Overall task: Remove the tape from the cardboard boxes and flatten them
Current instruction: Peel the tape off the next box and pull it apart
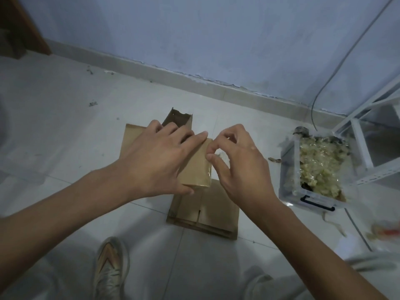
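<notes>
A small brown cardboard box (195,169) is held above the floor in my left hand (155,161), whose fingers wrap over its top and thumb sits under its near corner. My right hand (238,161) is at the box's right edge, thumb and forefinger pinching a strip of clear tape (220,158) that runs along that edge. A flattened cardboard box (207,215) lies on the floor below, and another flat piece (132,139) lies behind my left hand. An open-ended box (179,119) stands past my fingers.
A clear plastic bin (313,169) full of crumpled used tape sits on the floor at the right. A white metal rack (368,131) and a cable (324,83) stand by the blue wall. My shoe (110,269) and knees are at the bottom.
</notes>
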The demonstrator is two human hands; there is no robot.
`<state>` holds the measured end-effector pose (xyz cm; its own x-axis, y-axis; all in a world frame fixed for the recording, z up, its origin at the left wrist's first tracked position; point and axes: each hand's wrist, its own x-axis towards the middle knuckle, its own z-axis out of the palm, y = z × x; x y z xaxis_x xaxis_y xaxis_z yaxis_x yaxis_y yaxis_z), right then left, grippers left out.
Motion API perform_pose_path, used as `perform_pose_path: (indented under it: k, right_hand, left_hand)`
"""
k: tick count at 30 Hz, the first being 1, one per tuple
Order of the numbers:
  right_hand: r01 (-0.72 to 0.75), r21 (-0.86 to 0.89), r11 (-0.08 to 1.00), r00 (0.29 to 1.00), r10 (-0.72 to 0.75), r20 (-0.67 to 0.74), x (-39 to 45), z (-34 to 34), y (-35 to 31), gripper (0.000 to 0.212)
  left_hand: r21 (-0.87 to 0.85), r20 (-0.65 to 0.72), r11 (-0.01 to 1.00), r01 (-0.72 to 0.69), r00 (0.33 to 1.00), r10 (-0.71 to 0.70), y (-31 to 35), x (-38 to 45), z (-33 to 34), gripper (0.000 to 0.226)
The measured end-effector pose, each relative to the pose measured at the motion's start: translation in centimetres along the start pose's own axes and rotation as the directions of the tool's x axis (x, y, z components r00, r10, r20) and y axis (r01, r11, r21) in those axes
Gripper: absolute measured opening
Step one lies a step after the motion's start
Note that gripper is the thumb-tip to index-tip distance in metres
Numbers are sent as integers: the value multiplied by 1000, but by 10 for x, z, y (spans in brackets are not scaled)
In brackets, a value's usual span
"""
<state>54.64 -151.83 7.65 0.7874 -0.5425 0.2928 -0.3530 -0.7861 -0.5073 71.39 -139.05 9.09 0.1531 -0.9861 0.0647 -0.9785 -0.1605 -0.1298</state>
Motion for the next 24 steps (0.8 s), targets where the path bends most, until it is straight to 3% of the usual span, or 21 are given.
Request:
perform_pose_path:
  k: [3, 7, 12, 17, 24]
  right_hand:
    - [98, -54, 994, 994, -95, 50, 5, 1, 1, 3]
    - [136, 152, 979, 977, -158, 144, 9, -8, 10, 6]
    - [128, 309, 943, 985, -157, 73, 3, -16, 12, 5]
    - [18, 407, 913, 995, -56, 82, -5, -10, 6, 49]
    - [-5, 307, 952, 1000, 1, 14, -7, -4, 6, 7]
  left_hand:
    - [1, 4, 1000, -15, 1000, 15, 0, 1, 2, 122]
    - [-141, 45, 990, 1, 999, 6, -7, 0, -4, 121]
    - [-277, 53, 961, 22, 999, -8, -12, -3, -11, 120]
    - [-170, 3, 985, 19, 1000, -18, -10, -8, -9, 121]
    - [5, -83, 1000, 28, 996, -28, -2, -9, -9, 118]
